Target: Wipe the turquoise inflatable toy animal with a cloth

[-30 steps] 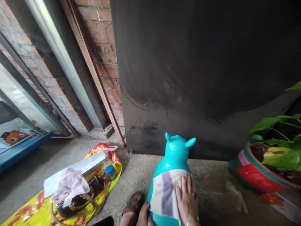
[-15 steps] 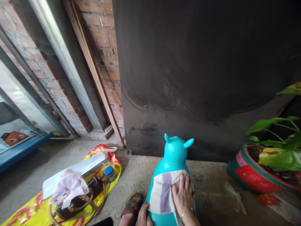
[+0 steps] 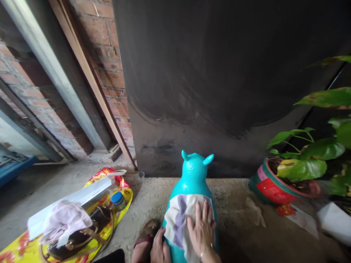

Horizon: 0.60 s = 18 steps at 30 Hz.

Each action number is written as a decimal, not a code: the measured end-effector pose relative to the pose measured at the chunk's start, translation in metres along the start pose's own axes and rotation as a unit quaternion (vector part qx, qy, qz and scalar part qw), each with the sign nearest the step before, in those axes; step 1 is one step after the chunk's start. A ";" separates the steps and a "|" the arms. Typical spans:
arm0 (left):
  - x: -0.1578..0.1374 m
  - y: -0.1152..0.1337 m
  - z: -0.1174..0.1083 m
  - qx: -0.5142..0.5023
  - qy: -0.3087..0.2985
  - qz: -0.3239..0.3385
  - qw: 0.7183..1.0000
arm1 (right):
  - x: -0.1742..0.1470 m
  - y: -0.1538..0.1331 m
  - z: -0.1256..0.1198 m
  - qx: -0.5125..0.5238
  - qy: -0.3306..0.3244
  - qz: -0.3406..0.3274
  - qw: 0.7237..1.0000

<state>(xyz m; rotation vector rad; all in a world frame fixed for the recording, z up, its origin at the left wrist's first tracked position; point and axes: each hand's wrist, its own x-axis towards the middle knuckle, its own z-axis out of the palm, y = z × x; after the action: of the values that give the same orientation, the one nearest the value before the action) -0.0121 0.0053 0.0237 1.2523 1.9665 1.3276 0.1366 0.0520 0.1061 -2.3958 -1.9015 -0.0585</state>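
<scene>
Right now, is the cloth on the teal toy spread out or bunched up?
Spread: the cloth lies draped over the teal toy's back, the right hand flat on it.

Little of the person shows, all of it along the near edge of the view. The right hand [image 3: 202, 229] is bare, with no sleeve reaching the wrist; a thin, pale bracelet circles that wrist at the bottom edge, and a slim ring sits on one finger. The left hand [image 3: 159, 249] is bare too, with no ring or band that can be made out, and its wrist is cut off by the frame. Just left of it a foot wears a worn brown sandal [image 3: 146, 231] with a reddish strap. Further left, a patch of dark clothing [image 3: 111, 256] shows, its cut unclear.
</scene>
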 end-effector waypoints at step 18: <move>0.003 -0.010 -0.003 0.010 -0.047 0.002 0.999 | 0.007 0.035 0.020 0.258 0.026 0.054 0.964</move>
<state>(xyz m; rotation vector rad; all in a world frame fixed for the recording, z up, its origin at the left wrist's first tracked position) -0.0199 0.0053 0.0158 1.3055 1.9176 1.2307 0.1713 0.0524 0.0851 -2.1049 -1.5199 0.3366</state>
